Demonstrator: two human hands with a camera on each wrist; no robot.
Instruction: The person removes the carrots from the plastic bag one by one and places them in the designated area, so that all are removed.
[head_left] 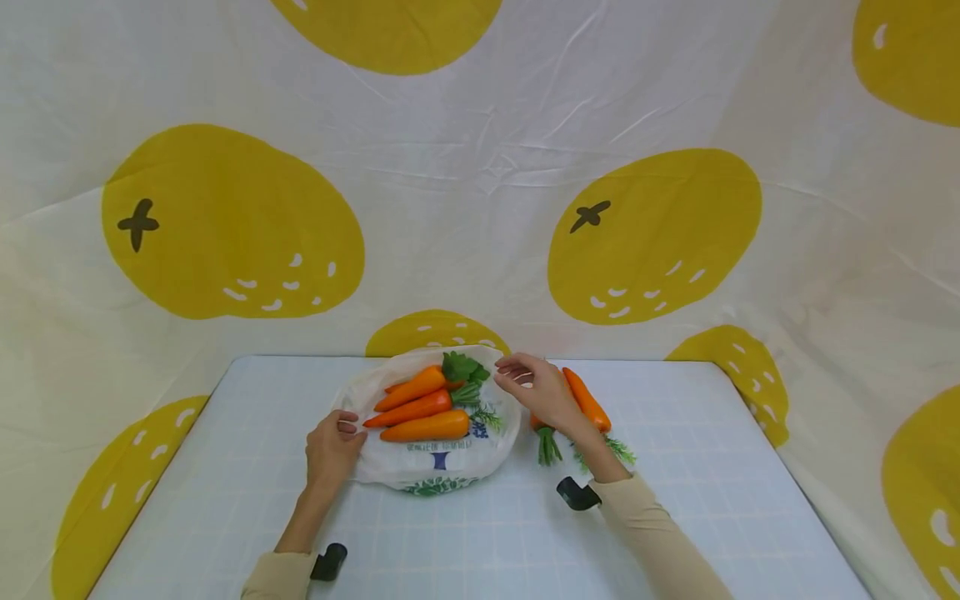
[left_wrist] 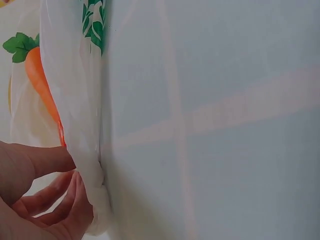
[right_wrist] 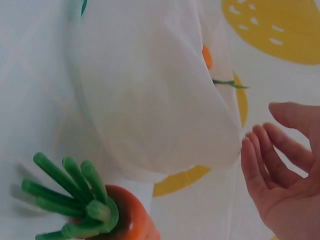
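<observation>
A white plastic bag (head_left: 491, 454) with blue and green print stands open on the table, its rim spread wide. Several carrots (head_left: 426, 427) with green tops lie in it. My left hand (head_left: 332, 450) is at the bag's left rim; in the left wrist view its thumb and fingers pinch the plastic edge. The right hand (head_left: 540, 390), fingers loosely bent and holding nothing, hovers at the bag's right rim. In the right wrist view its fingertips (right_wrist: 247, 150) come right up to the bag's edge. Beneath the right forearm, a carrot (right_wrist: 131, 215) with cut green stems is partly hidden.
Another orange carrot (head_left: 587, 402) lies right of the bag, beside feathery green leaves (head_left: 621, 451). The table (head_left: 697, 500) has a pale checked cover. Behind it hangs a white cloth (head_left: 457, 233) printed with yellow fruit.
</observation>
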